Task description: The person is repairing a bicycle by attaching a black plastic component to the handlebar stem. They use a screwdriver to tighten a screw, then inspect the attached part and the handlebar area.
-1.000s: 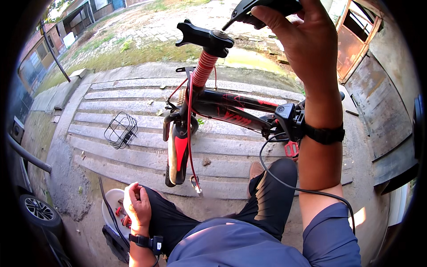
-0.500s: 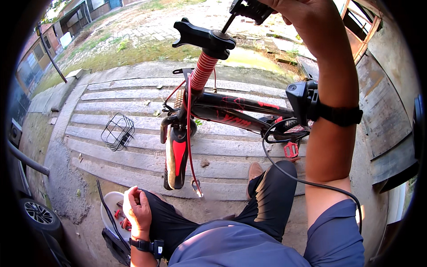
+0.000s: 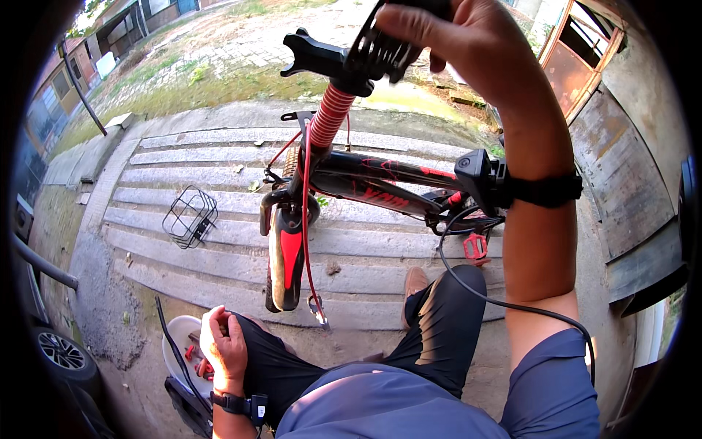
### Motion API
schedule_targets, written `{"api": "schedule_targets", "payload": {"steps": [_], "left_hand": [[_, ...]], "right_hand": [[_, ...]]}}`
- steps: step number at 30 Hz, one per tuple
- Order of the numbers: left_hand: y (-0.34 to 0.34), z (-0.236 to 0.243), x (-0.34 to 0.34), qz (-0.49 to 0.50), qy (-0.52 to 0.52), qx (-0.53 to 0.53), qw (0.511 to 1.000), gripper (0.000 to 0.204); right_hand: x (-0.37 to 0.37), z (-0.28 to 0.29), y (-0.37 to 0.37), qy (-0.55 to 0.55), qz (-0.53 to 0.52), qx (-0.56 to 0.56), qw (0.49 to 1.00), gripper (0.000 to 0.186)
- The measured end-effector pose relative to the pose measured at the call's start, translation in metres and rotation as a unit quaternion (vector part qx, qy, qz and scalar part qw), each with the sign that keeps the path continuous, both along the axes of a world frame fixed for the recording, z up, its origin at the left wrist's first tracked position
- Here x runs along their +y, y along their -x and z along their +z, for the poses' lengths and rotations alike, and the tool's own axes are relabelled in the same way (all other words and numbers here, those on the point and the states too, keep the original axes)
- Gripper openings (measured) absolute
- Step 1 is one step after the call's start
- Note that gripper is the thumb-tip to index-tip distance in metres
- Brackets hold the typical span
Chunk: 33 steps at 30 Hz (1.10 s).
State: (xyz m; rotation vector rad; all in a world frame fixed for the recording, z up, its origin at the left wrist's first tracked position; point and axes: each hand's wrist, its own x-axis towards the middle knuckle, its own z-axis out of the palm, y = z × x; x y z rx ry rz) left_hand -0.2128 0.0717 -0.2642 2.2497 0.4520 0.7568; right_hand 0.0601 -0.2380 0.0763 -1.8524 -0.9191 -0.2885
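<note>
My right hand [image 3: 457, 33] is closed round a black folding hex key set [image 3: 384, 55], its body tilted over the top of the bicycle's black stem [image 3: 314, 57]. The hand and tool hide the key's tip now. Below the stem, a red-and-white banded column [image 3: 334, 113] runs down to the black and red bicycle frame [image 3: 373, 186]. A red cable [image 3: 307, 219] hangs past the black and red front mudguard [image 3: 291, 256]. My left hand [image 3: 224, 338] rests on my left thigh with its fingers curled in; nothing shows in it.
A black wire basket [image 3: 191, 218] lies on the slatted concrete, left of the bicycle. Beside my left hand stands a pale bowl [image 3: 172, 351] with red parts inside. A car wheel [image 3: 64, 351] is at the lower left. A red pedal [image 3: 475, 247] sticks out near my right knee.
My right hand has swung left and toward me with the hex key set, which now covers the stem's top. The key shaft seen earlier is hidden. My left hand stays put.
</note>
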Motion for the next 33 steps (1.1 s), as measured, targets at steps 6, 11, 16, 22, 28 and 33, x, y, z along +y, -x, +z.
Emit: {"api": "schedule_targets", "payload": {"steps": [6, 11, 16, 22, 28, 33], "left_hand": [[-0.001, 0.000, 0.000, -0.006, -0.009, -0.008, 1.000, 0.021], [-0.001, 0.002, 0.002, -0.014, 0.031, 0.012, 0.999, 0.019], [-0.040, 0.053, -0.010, -0.103, 0.074, -0.052, 0.991, 0.019], [-0.108, 0.159, -0.076, -0.303, 0.000, -0.246, 0.920, 0.042], [-0.133, 0.209, -0.123, -0.376, 0.034, -0.309, 0.873, 0.034], [-0.114, 0.215, -0.137, -0.372, 0.113, -0.200, 0.899, 0.029]], "right_hand": [[-0.008, -0.005, -0.019, -0.103, 0.087, 0.163, 0.977, 0.029], [-0.026, -0.031, -0.035, -0.184, 0.236, 0.352, 0.887, 0.041], [-0.011, -0.038, -0.001, -0.232, 0.261, 0.393, 0.851, 0.037], [0.001, -0.049, 0.039, -0.197, 0.275, 0.392, 0.856, 0.041], [0.001, -0.051, 0.060, -0.165, 0.284, 0.382, 0.864, 0.027], [-0.013, -0.041, 0.071, -0.133, 0.158, 0.227, 0.952, 0.027]]}}
